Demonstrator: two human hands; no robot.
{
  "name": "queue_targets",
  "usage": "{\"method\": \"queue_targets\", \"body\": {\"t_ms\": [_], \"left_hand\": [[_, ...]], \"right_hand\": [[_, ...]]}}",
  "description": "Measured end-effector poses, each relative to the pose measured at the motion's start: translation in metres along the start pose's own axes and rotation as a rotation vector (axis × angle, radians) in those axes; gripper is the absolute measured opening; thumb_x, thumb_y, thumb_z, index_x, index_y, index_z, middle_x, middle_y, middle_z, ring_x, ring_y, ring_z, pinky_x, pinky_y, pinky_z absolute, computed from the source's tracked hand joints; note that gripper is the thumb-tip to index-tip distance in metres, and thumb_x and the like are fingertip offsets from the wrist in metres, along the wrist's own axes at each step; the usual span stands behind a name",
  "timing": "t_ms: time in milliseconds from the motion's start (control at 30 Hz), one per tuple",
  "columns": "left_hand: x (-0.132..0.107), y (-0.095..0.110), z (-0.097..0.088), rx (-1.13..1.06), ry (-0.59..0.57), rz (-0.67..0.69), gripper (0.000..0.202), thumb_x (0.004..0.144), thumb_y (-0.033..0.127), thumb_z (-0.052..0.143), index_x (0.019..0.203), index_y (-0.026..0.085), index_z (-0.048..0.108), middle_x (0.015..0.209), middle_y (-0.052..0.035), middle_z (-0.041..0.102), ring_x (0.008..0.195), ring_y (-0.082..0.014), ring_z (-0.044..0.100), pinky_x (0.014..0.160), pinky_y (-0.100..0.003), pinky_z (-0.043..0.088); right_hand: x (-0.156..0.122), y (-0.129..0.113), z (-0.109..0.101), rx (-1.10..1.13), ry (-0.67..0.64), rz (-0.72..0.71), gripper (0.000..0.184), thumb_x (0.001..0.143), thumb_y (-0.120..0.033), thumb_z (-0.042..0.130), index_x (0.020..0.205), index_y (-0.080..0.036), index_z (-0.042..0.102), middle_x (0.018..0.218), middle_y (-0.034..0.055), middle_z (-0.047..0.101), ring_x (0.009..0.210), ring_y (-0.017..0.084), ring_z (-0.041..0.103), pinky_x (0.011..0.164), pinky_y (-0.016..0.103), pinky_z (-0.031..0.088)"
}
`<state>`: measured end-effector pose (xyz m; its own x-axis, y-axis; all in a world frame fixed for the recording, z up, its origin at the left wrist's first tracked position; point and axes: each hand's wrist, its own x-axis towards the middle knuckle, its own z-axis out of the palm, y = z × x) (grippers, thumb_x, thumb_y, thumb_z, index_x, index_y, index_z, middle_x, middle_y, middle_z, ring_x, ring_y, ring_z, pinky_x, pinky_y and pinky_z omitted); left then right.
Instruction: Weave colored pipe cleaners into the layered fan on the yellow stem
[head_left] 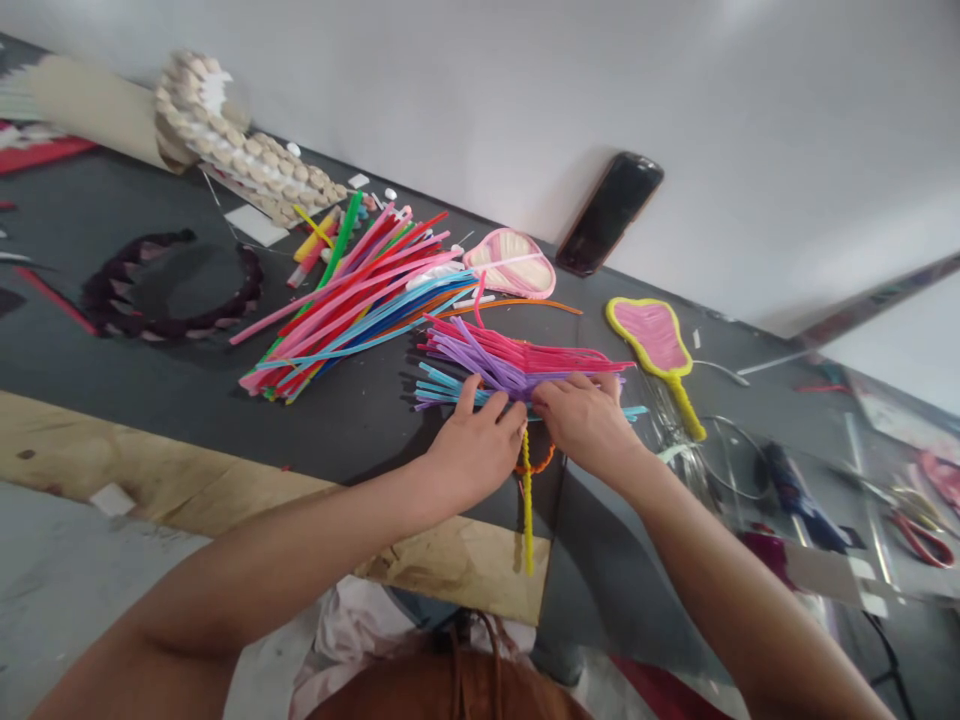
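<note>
A bundle of pipe cleaners (517, 372), pink on the far side, purple in the middle and light blue on the near side, lies crosswise on the dark table. My left hand (478, 447) bends its fingers over the near edge of the bundle, the fingertips on the blue and purple stems. Close beside it, my right hand (587, 418) grips the bundle right of its middle; its thumb is largely hidden. From beneath the hands a twisted yellow pipe cleaner (528, 510) runs towards me, with an orange twisted loop (541, 464) next to it.
Loose multicoloured pipe cleaners (352, 310) lie to the left, beside a dark headband (169, 325). Behind are a pink-rimmed oval piece (514, 262) and a phone (611, 212) leaning on the wall. At right are a yellow-rimmed hand-mirror shape (651, 338) and red-handled scissors (922, 538).
</note>
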<state>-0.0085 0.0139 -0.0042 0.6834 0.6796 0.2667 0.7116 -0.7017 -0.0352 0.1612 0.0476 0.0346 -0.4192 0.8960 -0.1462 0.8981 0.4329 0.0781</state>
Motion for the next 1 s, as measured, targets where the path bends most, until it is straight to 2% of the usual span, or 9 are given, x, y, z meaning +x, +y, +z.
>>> {"method": "queue_targets", "body": {"t_ms": [267,400,500,600,767,900,1000], "left_hand": [[0.000,0.000,0.001,-0.003,-0.005,-0.006,0.029,0.098,0.019,0.042,0.107,0.018,0.069,0.114,-0.0065,0.064,0.105,-0.0232,0.054,0.106,-0.056,0.030],[0.001,-0.001,-0.001,-0.004,-0.031,-0.005,0.026,0.096,0.019,0.045,0.107,0.017,0.069,0.114,-0.0069,0.065,0.104,-0.0241,0.054,0.105,-0.057,0.031],[0.001,-0.001,-0.003,-0.003,-0.037,-0.003,0.025,0.095,0.017,0.048,0.107,0.016,0.069,0.113,-0.0070,0.065,0.104,-0.0242,0.054,0.105,-0.057,0.031],[0.001,-0.001,-0.004,-0.006,-0.032,0.005,0.024,0.094,0.017,0.049,0.106,0.017,0.070,0.114,-0.0068,0.065,0.103,-0.0242,0.055,0.105,-0.058,0.031],[0.000,-0.002,-0.004,-0.001,-0.030,0.014,0.025,0.094,0.018,0.049,0.108,0.017,0.069,0.117,-0.0072,0.065,0.103,-0.0249,0.055,0.104,-0.058,0.032],[-0.001,-0.002,-0.003,0.009,-0.034,0.011,0.027,0.095,0.018,0.047,0.112,0.017,0.068,0.125,-0.0078,0.063,0.108,-0.0254,0.054,0.104,-0.057,0.033],[0.000,-0.002,-0.003,0.012,-0.038,0.016,0.029,0.096,0.017,0.043,0.113,0.017,0.068,0.129,-0.0069,0.062,0.110,-0.0257,0.054,0.104,-0.058,0.034]], "right_hand": [[-0.007,0.018,0.011,-0.038,0.270,-0.250,0.022,0.089,-0.011,0.054,0.088,-0.025,0.070,0.080,-0.0014,0.072,0.085,0.018,0.052,0.095,0.043,0.017],[-0.011,0.021,0.017,-0.078,0.410,-0.330,0.022,0.091,-0.011,0.053,0.087,-0.025,0.070,0.077,-0.0031,0.070,0.084,0.017,0.051,0.098,0.044,0.015],[-0.011,0.018,0.019,-0.118,0.450,-0.362,0.022,0.092,-0.012,0.053,0.080,-0.024,0.068,0.074,-0.0030,0.068,0.085,0.017,0.050,0.100,0.045,0.014],[-0.012,0.016,0.019,-0.140,0.459,-0.363,0.021,0.092,-0.014,0.055,0.078,-0.023,0.068,0.074,-0.0025,0.068,0.085,0.017,0.050,0.101,0.045,0.014],[-0.021,0.024,0.019,-0.141,0.464,-0.337,0.018,0.092,-0.016,0.055,0.091,-0.025,0.070,0.082,-0.0021,0.071,0.087,0.018,0.051,0.102,0.045,0.017],[-0.033,0.025,0.021,-0.137,0.489,-0.195,0.022,0.090,-0.013,0.055,0.099,-0.026,0.071,0.097,0.0005,0.073,0.096,0.021,0.052,0.100,0.045,0.020],[-0.039,0.014,0.024,-0.109,0.450,-0.095,0.026,0.091,-0.020,0.056,0.115,-0.025,0.067,0.111,0.0037,0.071,0.103,0.023,0.051,0.097,0.044,0.024]]}}
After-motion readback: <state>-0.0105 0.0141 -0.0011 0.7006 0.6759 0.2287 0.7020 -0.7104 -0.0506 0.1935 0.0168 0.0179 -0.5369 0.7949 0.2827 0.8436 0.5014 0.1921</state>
